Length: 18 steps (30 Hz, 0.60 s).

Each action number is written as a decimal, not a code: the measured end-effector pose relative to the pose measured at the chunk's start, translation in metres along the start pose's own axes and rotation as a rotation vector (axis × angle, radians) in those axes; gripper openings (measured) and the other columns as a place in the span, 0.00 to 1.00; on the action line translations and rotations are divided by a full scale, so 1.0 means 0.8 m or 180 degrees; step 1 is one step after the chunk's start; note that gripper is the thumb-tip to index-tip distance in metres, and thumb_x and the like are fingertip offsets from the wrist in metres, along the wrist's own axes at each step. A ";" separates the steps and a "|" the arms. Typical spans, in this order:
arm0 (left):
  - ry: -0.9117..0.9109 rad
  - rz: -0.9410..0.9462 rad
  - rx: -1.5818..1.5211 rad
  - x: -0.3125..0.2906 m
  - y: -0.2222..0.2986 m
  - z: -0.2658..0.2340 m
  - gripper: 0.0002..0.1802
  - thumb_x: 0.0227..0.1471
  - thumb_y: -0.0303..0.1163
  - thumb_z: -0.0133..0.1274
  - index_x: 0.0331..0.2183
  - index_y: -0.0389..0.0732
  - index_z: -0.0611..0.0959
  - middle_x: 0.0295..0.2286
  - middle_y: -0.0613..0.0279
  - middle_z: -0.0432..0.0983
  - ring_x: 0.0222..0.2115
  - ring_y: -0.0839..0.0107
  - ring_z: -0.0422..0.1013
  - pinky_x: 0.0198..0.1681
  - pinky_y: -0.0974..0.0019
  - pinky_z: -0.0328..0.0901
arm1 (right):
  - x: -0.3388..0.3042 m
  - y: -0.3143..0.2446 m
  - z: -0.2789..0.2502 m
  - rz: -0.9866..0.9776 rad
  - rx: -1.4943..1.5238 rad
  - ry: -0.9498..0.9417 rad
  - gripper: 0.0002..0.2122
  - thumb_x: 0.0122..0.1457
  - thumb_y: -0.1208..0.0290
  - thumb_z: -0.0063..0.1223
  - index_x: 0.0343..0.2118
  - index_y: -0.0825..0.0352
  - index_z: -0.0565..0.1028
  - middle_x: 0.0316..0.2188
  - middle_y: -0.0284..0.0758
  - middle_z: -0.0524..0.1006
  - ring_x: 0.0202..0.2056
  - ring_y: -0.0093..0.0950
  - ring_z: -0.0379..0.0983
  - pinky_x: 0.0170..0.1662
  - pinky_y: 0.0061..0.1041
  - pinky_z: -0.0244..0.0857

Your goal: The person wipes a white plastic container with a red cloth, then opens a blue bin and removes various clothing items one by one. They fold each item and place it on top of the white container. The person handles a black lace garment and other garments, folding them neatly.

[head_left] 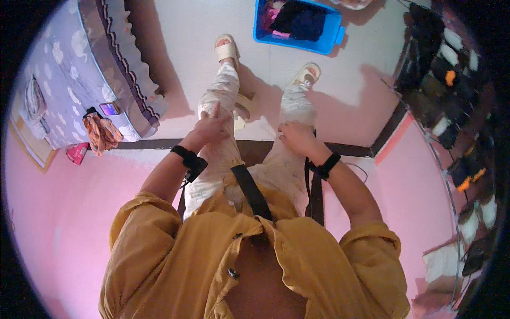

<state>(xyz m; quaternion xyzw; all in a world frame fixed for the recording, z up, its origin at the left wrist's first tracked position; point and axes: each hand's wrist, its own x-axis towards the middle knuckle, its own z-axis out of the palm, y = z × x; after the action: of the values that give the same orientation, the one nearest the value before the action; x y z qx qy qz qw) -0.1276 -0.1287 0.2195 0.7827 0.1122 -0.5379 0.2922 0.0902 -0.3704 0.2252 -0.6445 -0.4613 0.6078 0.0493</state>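
Observation:
My left hand (pixel 210 130) rests on my left leg near the knee, with one finger stretched forward and nothing held. On the other knee lies my right hand (pixel 298 138), its fingers bent loosely over the cloth, and no object shows in it. Both hands touch my pale patterned trousers (pixel 273 173). A black device on a band (pixel 195 166) is strapped to my left wrist, and a similar black band (pixel 325 166) circles the right one. Between my legs hangs a black strap (pixel 249 189). My feet wear cream sandals (pixel 227 50).
Ahead stands a blue tub (pixel 292 44) holding dark and pink cloth. The bed (pixel 74 58) at the left bears a phone (pixel 110 109) and an orange cloth (pixel 101 133). Many dark and white items (pixel 443 95) line the right side. Pink wall (pixel 85 212) lies behind me.

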 end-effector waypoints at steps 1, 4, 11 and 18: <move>0.0104 -0.0232 -0.0250 0.013 -0.008 0.002 0.27 0.48 0.47 0.55 0.50 0.47 0.77 0.56 0.55 0.65 0.60 0.46 0.54 0.57 0.38 0.55 | 0.024 0.007 0.007 -0.0026 0.0036 -0.0064 0.08 0.55 0.69 0.53 0.35 0.66 0.75 0.33 0.43 0.77 0.40 0.42 0.75 0.41 0.41 0.69; -0.0159 0.0688 0.0399 0.068 -0.035 -0.010 0.28 0.49 0.45 0.56 0.50 0.41 0.76 0.51 0.55 0.71 0.54 0.44 0.63 0.52 0.38 0.61 | 0.093 0.029 0.036 -0.0070 -0.0068 -0.0251 0.08 0.55 0.68 0.54 0.34 0.66 0.75 0.33 0.42 0.78 0.39 0.42 0.75 0.41 0.42 0.69; 0.0601 -0.0148 -0.2286 0.191 -0.004 -0.066 0.22 0.55 0.42 0.51 0.49 0.43 0.77 0.42 0.54 0.78 0.42 0.57 0.75 0.48 0.61 0.68 | 0.231 0.074 0.143 -0.0180 -0.0125 -0.0731 0.09 0.52 0.66 0.56 0.34 0.65 0.78 0.31 0.40 0.80 0.35 0.41 0.77 0.41 0.41 0.70; 0.1298 -0.0154 -0.5013 0.254 0.002 -0.111 0.16 0.61 0.30 0.49 0.49 0.36 0.76 0.42 0.60 0.76 0.47 0.72 0.71 0.53 0.69 0.63 | 0.359 0.084 0.240 -0.0041 0.0168 -0.0627 0.32 0.46 0.53 0.64 0.50 0.70 0.70 0.44 0.41 0.76 0.46 0.39 0.73 0.47 0.44 0.65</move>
<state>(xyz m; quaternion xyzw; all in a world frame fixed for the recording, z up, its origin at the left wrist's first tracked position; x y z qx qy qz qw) 0.0222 -0.1068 0.0578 0.4275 0.5255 -0.1543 0.7192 -0.0804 -0.3161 -0.0777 -0.5770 -0.4518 0.6799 0.0246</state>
